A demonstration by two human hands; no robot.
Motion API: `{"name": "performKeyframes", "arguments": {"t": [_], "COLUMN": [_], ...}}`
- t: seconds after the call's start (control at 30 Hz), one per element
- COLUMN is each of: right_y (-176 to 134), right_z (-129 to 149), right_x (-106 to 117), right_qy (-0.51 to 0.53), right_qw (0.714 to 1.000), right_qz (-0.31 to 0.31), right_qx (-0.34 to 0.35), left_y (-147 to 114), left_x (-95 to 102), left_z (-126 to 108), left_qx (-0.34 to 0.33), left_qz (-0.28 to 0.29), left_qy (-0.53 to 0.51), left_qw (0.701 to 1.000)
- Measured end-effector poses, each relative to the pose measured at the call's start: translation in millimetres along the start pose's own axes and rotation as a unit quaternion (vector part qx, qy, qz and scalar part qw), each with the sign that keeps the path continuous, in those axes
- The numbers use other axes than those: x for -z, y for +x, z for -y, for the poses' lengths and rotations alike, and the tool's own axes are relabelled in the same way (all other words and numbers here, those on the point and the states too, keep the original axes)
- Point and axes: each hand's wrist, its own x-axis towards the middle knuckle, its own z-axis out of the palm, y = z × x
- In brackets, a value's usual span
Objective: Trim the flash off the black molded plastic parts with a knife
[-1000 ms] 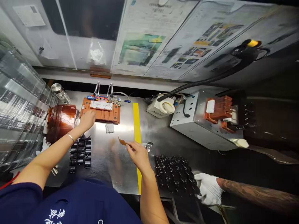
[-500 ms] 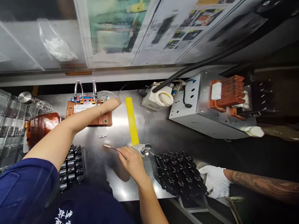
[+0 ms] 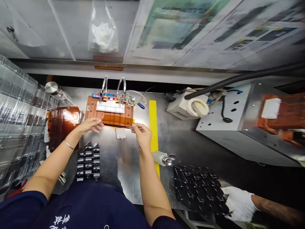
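A translucent amber film strip (image 3: 114, 120) stretches between my two hands, in front of the brown fixture plate (image 3: 89, 109). My left hand (image 3: 90, 125) is at its left end, thumb and forefinger pinched at the edge, the other fingers loosely bent. At the right end, my right hand (image 3: 143, 135) pinches the strip's corner between thumb and fingers. On the fixture are a white perforated plate (image 3: 110, 108), two bent metal hoses (image 3: 122, 83) and a blue-handled lever (image 3: 141, 105). A small white cloth (image 3: 120, 133) lies just below the strip.
Amber sheets (image 3: 63, 122) and a glass bottle (image 3: 59, 92) stand left, beside stacked clear trays (image 3: 19, 121). Black part racks lie at left (image 3: 88, 162) and right (image 3: 200, 190); another person's gloved hand (image 3: 240, 203) touches the right one. A dispenser bottle (image 3: 163, 158) sits by yellow tape (image 3: 153, 127).
My left hand has drawn back from the fixture's right side to the strip's left end. My right hand has moved up to the fixture's front edge. The view has swung left.
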Motion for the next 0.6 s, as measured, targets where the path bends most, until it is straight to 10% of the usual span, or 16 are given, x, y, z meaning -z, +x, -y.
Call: {"name": "performKeyframes", "arguments": {"t": [0.3, 0.6], "right_y": [39.3, 69.4], "right_z": [-11.5, -13.8], "right_x": [-46.7, -52.2], "right_qy": [0.033, 0.001], "right_qw": [0.984, 0.975], "right_qz": [0.016, 0.017], "right_qx": [-0.175, -0.219], "left_y": [45.0, 63.0], "left_x": [-2.2, -3.1], "left_z": [-0.6, -13.2], "left_qx": [-0.014, 0.026], "left_qz": [-0.209, -0.251], "left_qy": [-0.076, -0.11], "left_qw": [0.975, 0.961]}}
